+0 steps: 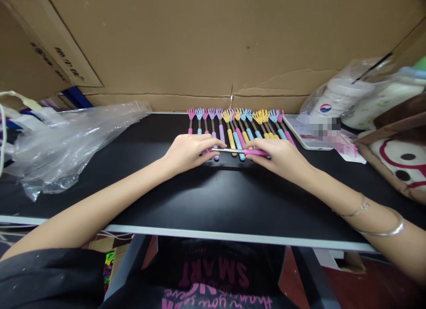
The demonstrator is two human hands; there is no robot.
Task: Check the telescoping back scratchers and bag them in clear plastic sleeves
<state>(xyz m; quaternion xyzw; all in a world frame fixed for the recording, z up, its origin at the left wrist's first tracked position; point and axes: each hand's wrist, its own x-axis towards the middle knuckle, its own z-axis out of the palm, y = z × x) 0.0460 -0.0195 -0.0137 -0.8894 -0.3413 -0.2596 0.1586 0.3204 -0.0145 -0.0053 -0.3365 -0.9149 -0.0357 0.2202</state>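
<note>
Between my two hands a pink back scratcher with a silver metal rod is held level above the black table. My left hand pinches its left end, where a bit of pink shows and the fingers cover the rest. On the right, my right hand is closed round the pink grip. Just behind both hands lies a row of several back scratchers in pink, blue, purple and yellow. Their hand-shaped heads point toward the cardboard and their handles toward me; my hands hide some handles.
A cardboard wall stands behind the black table. Clear plastic bags lie at the left. To the right are a white phone, a bagged Pepsi cup and a brown bag with a cartoon face.
</note>
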